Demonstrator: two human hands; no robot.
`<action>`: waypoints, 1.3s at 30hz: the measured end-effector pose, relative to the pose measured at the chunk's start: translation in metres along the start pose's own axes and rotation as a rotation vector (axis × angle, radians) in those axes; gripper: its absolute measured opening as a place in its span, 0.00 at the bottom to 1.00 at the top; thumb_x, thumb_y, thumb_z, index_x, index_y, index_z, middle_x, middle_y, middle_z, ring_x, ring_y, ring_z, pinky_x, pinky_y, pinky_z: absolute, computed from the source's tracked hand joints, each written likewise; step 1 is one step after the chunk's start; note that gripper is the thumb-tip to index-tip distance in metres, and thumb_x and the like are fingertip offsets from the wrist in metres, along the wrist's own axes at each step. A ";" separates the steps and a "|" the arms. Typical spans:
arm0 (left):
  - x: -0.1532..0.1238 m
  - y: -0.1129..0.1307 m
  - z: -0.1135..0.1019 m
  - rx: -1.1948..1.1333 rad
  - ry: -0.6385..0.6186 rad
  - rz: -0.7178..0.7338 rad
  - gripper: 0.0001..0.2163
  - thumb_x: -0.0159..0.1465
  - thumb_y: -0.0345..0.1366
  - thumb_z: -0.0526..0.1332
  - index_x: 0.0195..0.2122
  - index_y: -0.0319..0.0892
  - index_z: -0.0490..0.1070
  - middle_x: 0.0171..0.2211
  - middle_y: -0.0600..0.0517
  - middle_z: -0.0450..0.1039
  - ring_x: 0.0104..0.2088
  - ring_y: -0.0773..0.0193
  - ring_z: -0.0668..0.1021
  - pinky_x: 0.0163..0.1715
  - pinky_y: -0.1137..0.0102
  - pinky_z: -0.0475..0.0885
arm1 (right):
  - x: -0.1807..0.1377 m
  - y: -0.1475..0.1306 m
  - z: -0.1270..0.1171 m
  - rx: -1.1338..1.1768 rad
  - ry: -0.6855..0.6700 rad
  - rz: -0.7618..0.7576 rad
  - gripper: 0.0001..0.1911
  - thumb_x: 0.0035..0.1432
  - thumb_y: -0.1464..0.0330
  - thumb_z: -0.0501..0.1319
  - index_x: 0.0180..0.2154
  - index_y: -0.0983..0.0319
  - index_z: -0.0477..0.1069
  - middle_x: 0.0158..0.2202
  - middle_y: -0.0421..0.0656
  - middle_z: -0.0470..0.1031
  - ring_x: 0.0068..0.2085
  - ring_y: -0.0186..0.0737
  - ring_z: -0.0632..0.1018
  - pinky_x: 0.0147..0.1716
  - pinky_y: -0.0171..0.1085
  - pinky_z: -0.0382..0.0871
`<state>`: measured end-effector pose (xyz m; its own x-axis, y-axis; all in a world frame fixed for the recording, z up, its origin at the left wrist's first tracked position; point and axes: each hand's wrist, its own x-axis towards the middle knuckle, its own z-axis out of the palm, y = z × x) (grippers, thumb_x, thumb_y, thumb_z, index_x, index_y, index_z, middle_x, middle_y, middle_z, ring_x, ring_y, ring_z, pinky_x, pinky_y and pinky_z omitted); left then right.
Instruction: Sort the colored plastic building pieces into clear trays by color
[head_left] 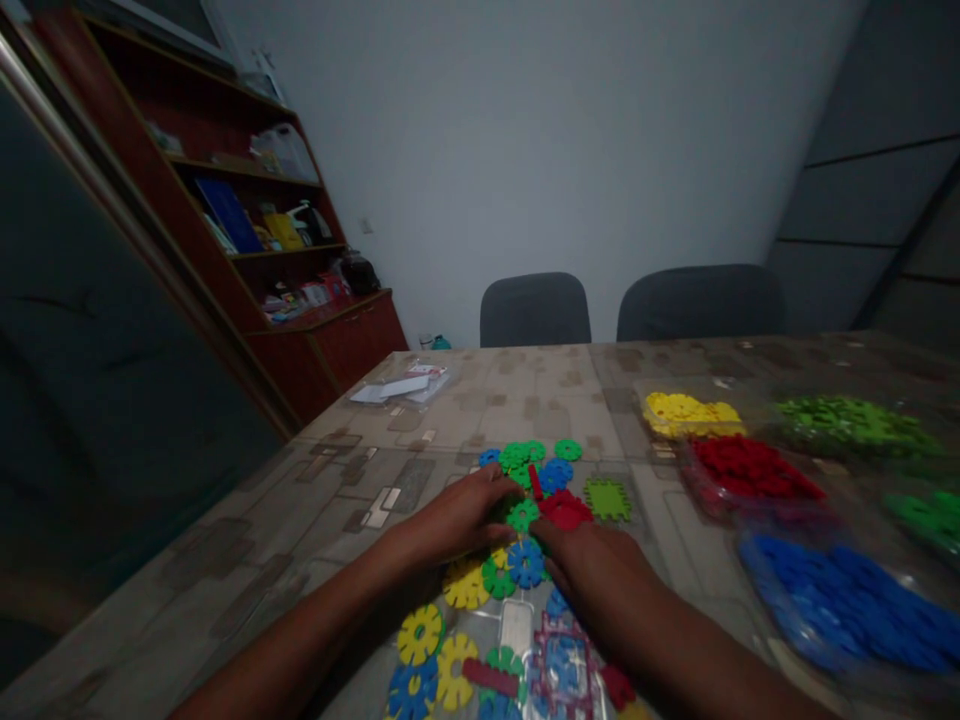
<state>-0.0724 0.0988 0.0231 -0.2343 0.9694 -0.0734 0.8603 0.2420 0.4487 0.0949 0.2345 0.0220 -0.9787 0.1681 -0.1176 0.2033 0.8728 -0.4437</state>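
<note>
My left hand [476,510] reaches in from the left, its thumb and fingers curled around a green notched plastic disc [523,515]. My right hand [592,560] comes from the other side with its fingers closed; their tips meet the right edge of that disc, and what they hold is hidden. Just beyond the right hand lies a red notched disc [566,510]. A narrow red piece [535,482] stands beside more green discs [517,457] and a blue disc [556,475]. Nearer me are another blue disc [526,563] and a yellow disc [466,583].
Clear tubs of yellow [690,413], red [754,468], blue [847,600] and light green pieces [855,425] stand at the right. A light green square [608,499] lies nearby. White papers [405,387] rest at the far left. Two chairs [535,310] stand behind the table.
</note>
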 end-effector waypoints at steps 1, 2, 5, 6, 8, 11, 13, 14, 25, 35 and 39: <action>0.000 0.000 -0.001 -0.010 -0.009 -0.002 0.18 0.62 0.33 0.67 0.53 0.42 0.70 0.46 0.46 0.68 0.46 0.54 0.71 0.46 0.63 0.66 | 0.002 -0.001 0.000 -0.011 -0.002 0.011 0.16 0.62 0.71 0.59 0.51 0.59 0.73 0.42 0.50 0.79 0.42 0.49 0.79 0.39 0.40 0.66; 0.000 -0.001 -0.001 -0.020 -0.014 -0.003 0.17 0.61 0.33 0.67 0.52 0.41 0.70 0.46 0.46 0.68 0.45 0.54 0.71 0.45 0.64 0.67 | 0.004 0.000 -0.001 -0.019 -0.004 0.021 0.17 0.60 0.72 0.60 0.51 0.60 0.73 0.43 0.51 0.79 0.44 0.50 0.78 0.40 0.41 0.66; 0.000 -0.002 -0.004 -0.044 -0.029 0.006 0.18 0.60 0.32 0.68 0.51 0.42 0.71 0.46 0.46 0.68 0.45 0.54 0.71 0.45 0.64 0.67 | 0.003 0.004 -0.002 -0.019 -0.010 0.046 0.16 0.56 0.72 0.64 0.48 0.62 0.73 0.44 0.52 0.78 0.45 0.53 0.78 0.39 0.42 0.65; -0.001 -0.002 -0.005 -0.053 -0.040 0.014 0.19 0.59 0.32 0.69 0.52 0.43 0.71 0.47 0.46 0.68 0.46 0.54 0.71 0.46 0.63 0.66 | 0.002 0.006 -0.003 -0.006 -0.010 0.054 0.15 0.54 0.72 0.65 0.45 0.62 0.73 0.43 0.51 0.78 0.44 0.53 0.78 0.38 0.41 0.64; -0.002 -0.001 -0.008 -0.080 -0.074 0.040 0.19 0.60 0.31 0.68 0.52 0.44 0.71 0.47 0.46 0.69 0.46 0.53 0.71 0.46 0.63 0.66 | 0.000 0.011 -0.003 0.036 -0.005 0.063 0.13 0.51 0.72 0.67 0.41 0.61 0.72 0.39 0.46 0.78 0.40 0.48 0.77 0.34 0.38 0.62; -0.005 0.001 -0.012 -0.110 -0.094 0.072 0.17 0.62 0.31 0.66 0.52 0.44 0.71 0.46 0.47 0.70 0.47 0.54 0.72 0.47 0.63 0.66 | -0.002 0.019 -0.004 0.100 0.013 0.053 0.09 0.50 0.73 0.66 0.34 0.60 0.69 0.34 0.40 0.76 0.35 0.40 0.75 0.29 0.35 0.57; -0.007 0.000 -0.016 -0.111 -0.096 0.081 0.17 0.62 0.32 0.66 0.53 0.44 0.71 0.46 0.47 0.71 0.46 0.54 0.72 0.46 0.63 0.66 | -0.001 0.024 -0.005 0.127 0.028 0.033 0.07 0.51 0.74 0.65 0.30 0.60 0.67 0.31 0.39 0.74 0.33 0.38 0.73 0.28 0.35 0.55; -0.007 -0.001 -0.018 -0.109 -0.100 0.079 0.18 0.61 0.32 0.67 0.53 0.44 0.71 0.45 0.47 0.71 0.44 0.55 0.73 0.45 0.64 0.67 | 0.001 0.025 -0.006 0.136 0.035 0.021 0.08 0.52 0.74 0.64 0.28 0.60 0.66 0.29 0.38 0.73 0.32 0.37 0.73 0.28 0.35 0.54; -0.013 -0.012 -0.034 -0.172 -0.114 0.029 0.14 0.60 0.26 0.65 0.47 0.43 0.73 0.41 0.50 0.75 0.39 0.59 0.76 0.37 0.70 0.68 | 0.024 0.011 -0.017 0.096 0.018 -0.121 0.06 0.61 0.76 0.60 0.33 0.62 0.73 0.36 0.41 0.78 0.38 0.37 0.77 0.37 0.33 0.63; -0.013 -0.019 -0.036 -0.178 -0.136 0.011 0.13 0.59 0.26 0.65 0.46 0.42 0.74 0.39 0.51 0.76 0.36 0.62 0.76 0.35 0.71 0.68 | 0.051 -0.016 -0.018 -0.109 -0.085 0.005 0.12 0.62 0.63 0.65 0.44 0.64 0.73 0.46 0.45 0.74 0.46 0.43 0.76 0.46 0.48 0.72; -0.012 -0.019 -0.034 -0.180 -0.142 0.014 0.15 0.58 0.25 0.65 0.47 0.43 0.74 0.39 0.52 0.76 0.37 0.61 0.76 0.36 0.71 0.68 | 0.046 -0.013 -0.013 0.005 -0.033 -0.074 0.11 0.55 0.70 0.69 0.40 0.62 0.73 0.39 0.40 0.76 0.41 0.40 0.76 0.38 0.38 0.68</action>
<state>-0.1011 0.0810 0.0458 -0.1463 0.9718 -0.1850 0.7657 0.2296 0.6008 0.0473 0.2368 0.0338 -0.9896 0.0885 -0.1133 0.1309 0.8802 -0.4562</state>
